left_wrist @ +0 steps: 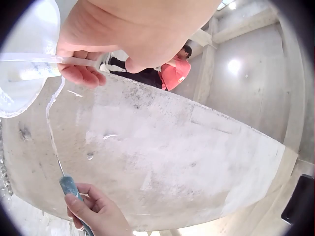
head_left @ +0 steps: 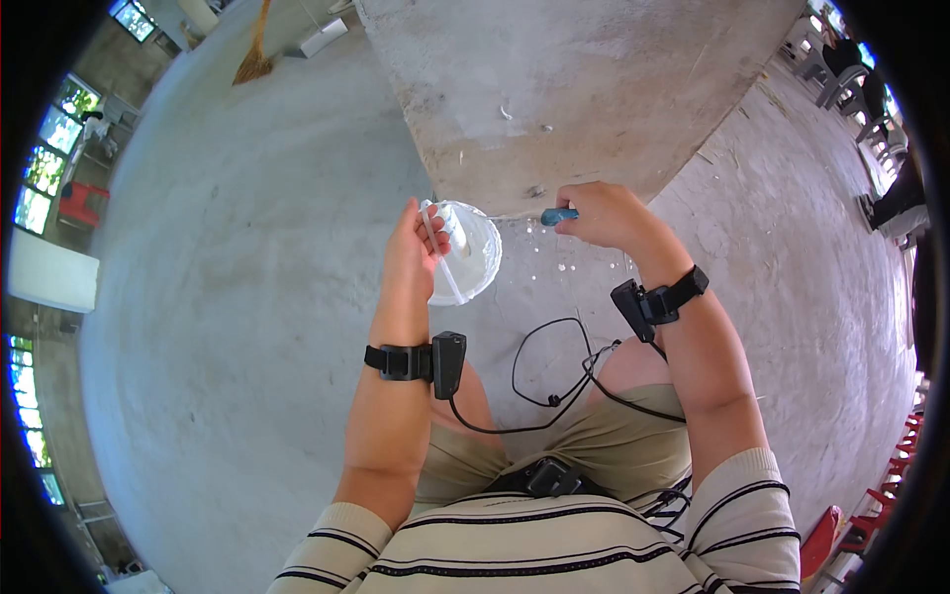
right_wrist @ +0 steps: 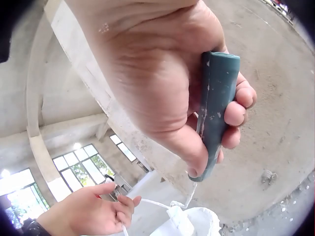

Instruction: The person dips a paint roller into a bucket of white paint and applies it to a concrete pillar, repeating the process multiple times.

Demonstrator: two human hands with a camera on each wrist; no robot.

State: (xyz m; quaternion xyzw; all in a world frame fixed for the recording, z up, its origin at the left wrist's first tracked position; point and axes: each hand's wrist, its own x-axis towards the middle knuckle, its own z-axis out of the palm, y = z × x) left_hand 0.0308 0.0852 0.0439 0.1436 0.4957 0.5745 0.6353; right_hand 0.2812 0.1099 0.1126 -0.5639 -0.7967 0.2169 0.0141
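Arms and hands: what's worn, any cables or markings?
Short cream sleeves with dark stripes. Each wrist has a black strap carrying a boxy black camera, with a black cable. No gloves on left hand or right hand; small white specks show near the right hand's heel.

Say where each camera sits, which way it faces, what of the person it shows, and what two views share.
Head: on the head, looks down at the bucket; shows left hand, right hand, arms, knees and shirt.
Left wrist: on that wrist, looks past the left hand towards concrete; shows both hands.
Right wrist: on that wrist, looks closely at the right hand's grip on the handle; shows both hands.
Both wrist views share the hands, bucket and handle.
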